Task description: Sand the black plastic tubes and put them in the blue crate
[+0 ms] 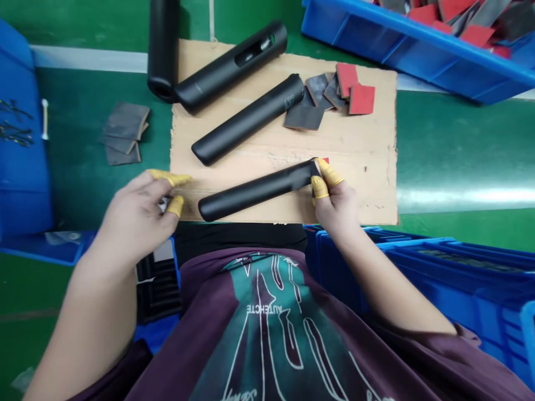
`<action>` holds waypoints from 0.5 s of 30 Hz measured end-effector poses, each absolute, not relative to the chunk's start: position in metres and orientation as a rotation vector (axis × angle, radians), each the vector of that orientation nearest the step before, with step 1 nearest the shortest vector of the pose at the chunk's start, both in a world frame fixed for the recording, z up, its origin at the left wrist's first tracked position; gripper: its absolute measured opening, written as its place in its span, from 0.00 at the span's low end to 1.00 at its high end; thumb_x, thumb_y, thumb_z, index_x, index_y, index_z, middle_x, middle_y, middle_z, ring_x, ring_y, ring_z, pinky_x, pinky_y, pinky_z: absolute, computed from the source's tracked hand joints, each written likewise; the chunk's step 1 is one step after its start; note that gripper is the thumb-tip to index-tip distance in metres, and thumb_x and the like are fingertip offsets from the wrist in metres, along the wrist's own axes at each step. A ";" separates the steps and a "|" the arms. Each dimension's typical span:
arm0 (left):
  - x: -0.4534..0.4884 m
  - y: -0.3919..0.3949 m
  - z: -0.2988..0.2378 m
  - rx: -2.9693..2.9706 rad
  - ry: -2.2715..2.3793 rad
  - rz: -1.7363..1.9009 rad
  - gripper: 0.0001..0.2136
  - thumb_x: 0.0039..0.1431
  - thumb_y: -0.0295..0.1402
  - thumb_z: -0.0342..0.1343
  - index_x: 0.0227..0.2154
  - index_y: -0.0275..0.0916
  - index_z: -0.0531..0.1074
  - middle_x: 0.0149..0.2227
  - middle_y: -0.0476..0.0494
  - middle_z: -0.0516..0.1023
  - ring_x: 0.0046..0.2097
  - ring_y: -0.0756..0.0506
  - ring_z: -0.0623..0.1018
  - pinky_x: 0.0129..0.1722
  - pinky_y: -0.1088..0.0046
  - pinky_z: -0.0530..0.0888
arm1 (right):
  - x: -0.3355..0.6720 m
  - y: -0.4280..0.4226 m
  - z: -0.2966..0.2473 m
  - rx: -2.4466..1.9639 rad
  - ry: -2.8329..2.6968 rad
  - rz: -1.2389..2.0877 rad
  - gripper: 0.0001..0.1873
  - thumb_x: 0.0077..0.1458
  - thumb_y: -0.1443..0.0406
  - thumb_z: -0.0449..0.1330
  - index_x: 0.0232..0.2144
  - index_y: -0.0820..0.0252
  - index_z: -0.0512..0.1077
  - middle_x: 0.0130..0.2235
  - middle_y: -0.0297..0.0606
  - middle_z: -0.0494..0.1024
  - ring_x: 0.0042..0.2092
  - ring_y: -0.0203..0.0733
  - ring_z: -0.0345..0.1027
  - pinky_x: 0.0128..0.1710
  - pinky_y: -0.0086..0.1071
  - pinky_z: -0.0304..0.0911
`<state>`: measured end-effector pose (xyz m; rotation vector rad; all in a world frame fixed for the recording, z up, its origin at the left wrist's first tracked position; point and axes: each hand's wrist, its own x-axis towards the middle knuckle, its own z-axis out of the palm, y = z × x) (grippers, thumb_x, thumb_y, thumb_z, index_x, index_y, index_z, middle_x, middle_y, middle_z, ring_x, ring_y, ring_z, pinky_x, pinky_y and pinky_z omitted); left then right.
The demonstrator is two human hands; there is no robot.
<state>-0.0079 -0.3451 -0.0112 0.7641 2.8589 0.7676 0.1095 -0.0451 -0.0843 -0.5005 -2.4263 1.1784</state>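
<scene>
A slim black tube (259, 190) lies at a slant on the cardboard sheet (251, 164), close to its near edge. My right hand (336, 203), with yellow finger cots on thumb and finger, pinches a small dark sanding pad (315, 168) against the tube's right end. A bit of red shows behind those fingertips. My left hand (144, 209) is just off the tube's left end, yellow-tipped thumb and finger apart. Something small and pale shows between its fingers, too blurred to name. Farther back lie a second black tube (246, 120) and a slotted black tube (229, 69).
Loose red and dark pads (304, 116) lie at the cardboard's back right, and a stack of grey pads (125, 128) at left. A blue bin of pads (401, 36) stands back right. Another black tube (163, 50) is at the back. Blue crates (426, 278) flank my lap.
</scene>
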 end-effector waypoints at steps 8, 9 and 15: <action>0.002 -0.346 -0.045 0.721 2.534 1.267 0.07 0.54 0.37 0.59 0.36 0.51 0.80 0.38 0.49 0.80 0.40 0.42 0.76 0.41 0.63 0.74 | 0.109 -0.037 -0.081 -0.423 -2.478 1.238 0.27 0.63 0.56 0.55 0.61 0.59 0.71 0.47 0.45 0.85 0.48 0.49 0.80 0.52 0.47 0.76; 0.003 -0.342 -0.044 0.691 2.509 1.318 0.07 0.52 0.39 0.60 0.33 0.50 0.80 0.36 0.49 0.80 0.38 0.43 0.75 0.39 0.64 0.73 | 0.108 -0.031 -0.081 -0.404 -2.500 1.258 0.28 0.63 0.55 0.54 0.61 0.59 0.70 0.45 0.44 0.85 0.46 0.49 0.81 0.51 0.47 0.76; 0.016 -0.312 -0.019 0.323 2.009 1.417 0.10 0.34 0.34 0.56 0.24 0.42 0.76 0.25 0.47 0.77 0.32 0.44 0.76 0.33 0.70 0.74 | 0.106 -0.038 -0.066 -0.433 -2.615 0.993 0.27 0.63 0.54 0.52 0.57 0.62 0.75 0.36 0.45 0.85 0.34 0.47 0.80 0.37 0.40 0.77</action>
